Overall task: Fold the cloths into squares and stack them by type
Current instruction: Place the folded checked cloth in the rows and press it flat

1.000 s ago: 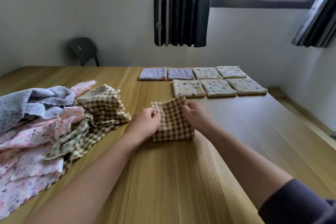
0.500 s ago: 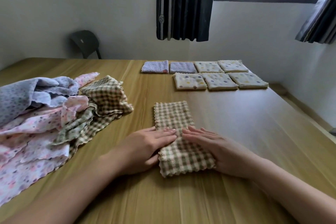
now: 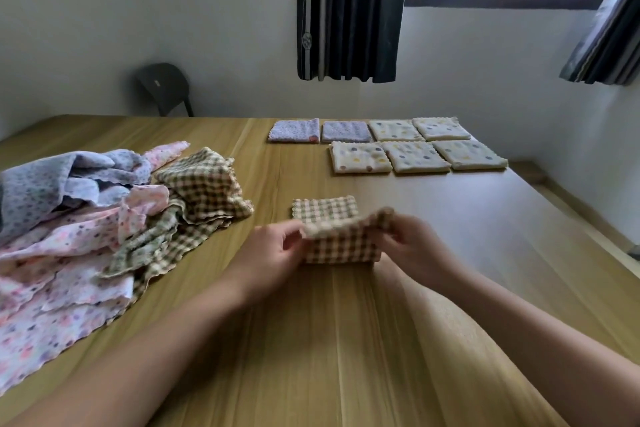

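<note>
A brown checked cloth lies as a folded strip on the wooden table in front of me. My left hand pinches its near left corner and my right hand pinches its near right corner. Both hold the near end lifted and turned over toward the far end. Two folded lilac squares and several folded cream dotted squares lie in rows at the far right. A heap of unfolded cloths, lilac, pink and checked, sits at my left.
A dark chair stands against the wall beyond the table's far left. Dark curtains hang by the window. The table's right edge runs close to the wall.
The hands, which lay flat pressing the checked strip half a second ago, now pinch its near corners and lift that end up and away from me.
</note>
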Demonstrator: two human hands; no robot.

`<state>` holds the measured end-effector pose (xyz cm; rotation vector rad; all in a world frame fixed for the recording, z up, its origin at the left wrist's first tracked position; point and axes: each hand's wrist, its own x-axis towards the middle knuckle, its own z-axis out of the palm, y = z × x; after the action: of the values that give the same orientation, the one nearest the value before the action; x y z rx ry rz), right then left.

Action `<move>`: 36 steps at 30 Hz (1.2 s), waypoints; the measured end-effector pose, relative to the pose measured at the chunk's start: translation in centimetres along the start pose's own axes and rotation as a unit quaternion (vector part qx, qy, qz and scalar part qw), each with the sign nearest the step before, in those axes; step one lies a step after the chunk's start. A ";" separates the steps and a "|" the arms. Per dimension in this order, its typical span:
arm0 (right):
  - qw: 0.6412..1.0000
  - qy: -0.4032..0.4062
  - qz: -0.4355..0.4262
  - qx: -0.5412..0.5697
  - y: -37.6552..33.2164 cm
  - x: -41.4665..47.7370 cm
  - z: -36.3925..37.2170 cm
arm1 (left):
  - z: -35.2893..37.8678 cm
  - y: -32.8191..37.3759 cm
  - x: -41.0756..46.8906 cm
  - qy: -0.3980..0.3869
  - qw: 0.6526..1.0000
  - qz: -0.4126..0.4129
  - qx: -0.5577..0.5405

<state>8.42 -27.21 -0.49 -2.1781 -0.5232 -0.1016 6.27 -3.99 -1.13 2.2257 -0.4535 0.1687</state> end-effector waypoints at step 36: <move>0.964 -0.022 -0.082 -0.252 2.1 5.0 3.1 | 3.4 0.0 4.2 -0.045 0.934 -0.106 0.338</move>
<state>13.46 -24.29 -2.69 -2.6321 -0.7692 -0.3048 10.07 -7.73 -2.19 2.9517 -0.2099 0.1170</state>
